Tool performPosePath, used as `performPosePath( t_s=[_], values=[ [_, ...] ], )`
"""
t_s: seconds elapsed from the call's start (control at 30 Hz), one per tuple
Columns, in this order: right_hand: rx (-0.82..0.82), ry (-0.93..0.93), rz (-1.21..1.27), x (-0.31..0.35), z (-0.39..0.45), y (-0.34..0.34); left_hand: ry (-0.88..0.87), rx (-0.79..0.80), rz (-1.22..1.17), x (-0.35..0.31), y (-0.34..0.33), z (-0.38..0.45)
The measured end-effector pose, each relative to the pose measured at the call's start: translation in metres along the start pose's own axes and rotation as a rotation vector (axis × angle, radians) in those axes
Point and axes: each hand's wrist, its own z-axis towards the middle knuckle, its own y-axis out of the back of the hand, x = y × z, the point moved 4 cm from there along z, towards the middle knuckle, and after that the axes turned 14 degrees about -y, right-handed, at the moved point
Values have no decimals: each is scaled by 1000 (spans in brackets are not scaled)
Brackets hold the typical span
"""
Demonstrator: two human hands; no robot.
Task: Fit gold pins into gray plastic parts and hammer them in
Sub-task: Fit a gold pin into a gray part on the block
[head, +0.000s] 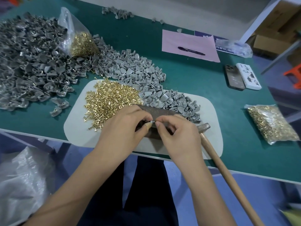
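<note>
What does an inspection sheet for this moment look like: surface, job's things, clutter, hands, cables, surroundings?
Surface: green table with a white mat at the near edge.
Job's things: loose gold pins and gray plastic parts heaped on the mat; darker parts pile at left; hammer lying right of the hands; dark metal block under them.
Clutter: pen on pink paper, two phones, sealed bag of pins, open bag of pins.
Hands: left hand and right hand pinch a small part between them.
Cables: nothing seen.
Surroundings: cardboard boxes at far right; plastic bag near left.
</note>
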Motion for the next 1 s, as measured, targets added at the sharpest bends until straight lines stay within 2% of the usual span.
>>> performPosePath(
  t_s=[0.13,0.23,0.43,0.73,0.87,1.0],
  values=[
    [-42,87,-341,20,0,6,-10,13,15,2,3,3],
    [26,157,-585,37,3,8,-6,33,45,4,5,6],
    [93,144,-844,65,2,1,-11,26,54,4,8,7],
    [95,191,-863,63,6,2,-36,35,113,4,9,9],
    [138,138,-729,47,12,10,0,31,138,5,9,10],
    [111,135,-635,37,13,12,9,38,146,6,8,9]
  ],
)
